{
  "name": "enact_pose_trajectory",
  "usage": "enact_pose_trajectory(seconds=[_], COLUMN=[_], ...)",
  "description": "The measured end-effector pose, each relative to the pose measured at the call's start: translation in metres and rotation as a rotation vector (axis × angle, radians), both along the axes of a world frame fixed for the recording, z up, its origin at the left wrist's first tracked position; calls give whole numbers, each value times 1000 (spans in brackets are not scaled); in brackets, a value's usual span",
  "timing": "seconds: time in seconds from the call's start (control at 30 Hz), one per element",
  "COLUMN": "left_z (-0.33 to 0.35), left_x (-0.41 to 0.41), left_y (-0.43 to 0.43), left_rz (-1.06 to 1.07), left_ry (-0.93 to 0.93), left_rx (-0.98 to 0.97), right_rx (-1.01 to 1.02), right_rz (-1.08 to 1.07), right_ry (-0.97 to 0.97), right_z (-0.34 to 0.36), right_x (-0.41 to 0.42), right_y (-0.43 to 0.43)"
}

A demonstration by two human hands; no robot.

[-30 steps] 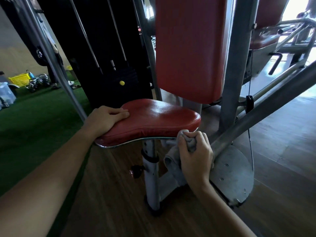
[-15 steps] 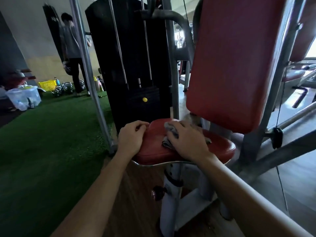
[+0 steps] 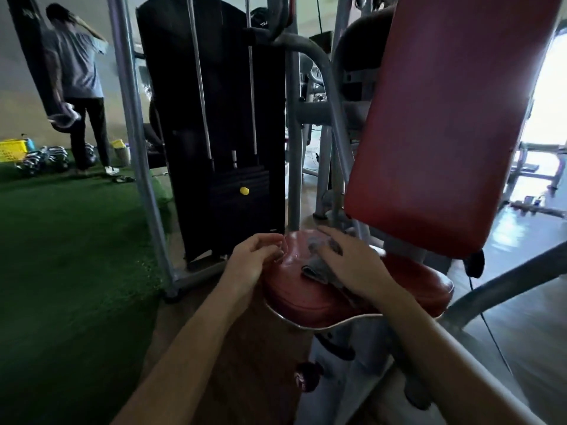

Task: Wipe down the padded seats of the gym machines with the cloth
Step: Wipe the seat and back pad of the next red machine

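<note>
Cloth (image 3: pixel 319 266), crumpled grey, under right hand (image 3: pixel 357 266), fingers (image 3: pixel 331 234) spread, on glossy red seat (image 3: pixel 306 299).

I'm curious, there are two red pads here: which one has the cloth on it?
The low, flat seat pad, where the right hand presses the grey cloth. The tall upright back pad above it has no cloth or hand on it.

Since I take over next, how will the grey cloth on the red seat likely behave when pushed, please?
The cloth looks floppy: it lies bunched in folds under the right hand. It should probably slide easily, since the seat looks glossy.
</note>
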State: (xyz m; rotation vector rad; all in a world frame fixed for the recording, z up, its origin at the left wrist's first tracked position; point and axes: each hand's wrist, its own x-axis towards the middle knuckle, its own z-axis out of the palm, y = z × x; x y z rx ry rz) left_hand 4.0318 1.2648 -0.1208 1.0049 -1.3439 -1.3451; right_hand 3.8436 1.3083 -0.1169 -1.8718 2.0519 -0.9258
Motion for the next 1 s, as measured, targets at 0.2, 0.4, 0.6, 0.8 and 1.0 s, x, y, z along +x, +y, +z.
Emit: enact_pose_trajectory(seconds=[0.2, 0.4, 0.6, 0.8, 1.0], left_z=[9, 14, 14, 54, 49], left_x=[0, 1, 9, -25, -68], left_y=[-3, -2, 6, 0, 13], left_rz=[-14, 5, 30, -104, -189], left_ry=[-148, 43, 186, -463, -1227], left_rx=[26, 138, 298, -91, -311], right_rx=[59, 32, 62, -19, -103], right_rz=[29, 149, 264, -44, -114], right_ry=[6, 45, -393, -231, -324], right_z=[11, 14, 8, -4, -9], right_x=[1, 29, 1, -44, -46], right_y=[-15, -21, -5, 20, 27])
